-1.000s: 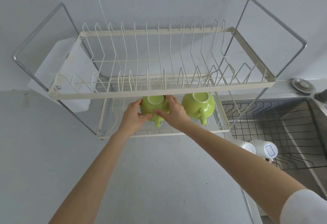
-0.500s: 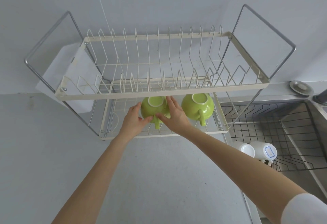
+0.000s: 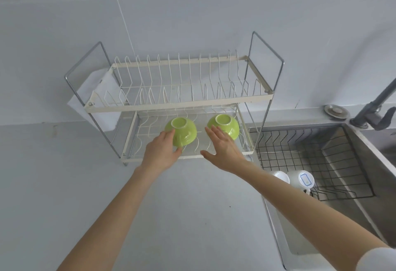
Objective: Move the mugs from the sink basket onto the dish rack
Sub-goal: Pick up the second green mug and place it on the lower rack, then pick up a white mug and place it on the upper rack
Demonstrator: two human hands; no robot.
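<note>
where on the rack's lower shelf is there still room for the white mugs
Bare wire lies on the lower shelf left of the left green mug, up to the rack's left end. The gap between the two green mugs is narrow, and the right hand is over it. The right green mug crowds the right end. The top tier is bare.

Both forearms are bare all the way up, no watch, no bracelets, no rings that I can spot on the left hand (image 3: 159,156) or the right hand (image 3: 222,148). Nails look short and plain. Only clothing in shot is a white sleeve (image 3: 377,259) on the right arm, cuff ending somewhere around the elbow, looks like soft plain fabric
</note>
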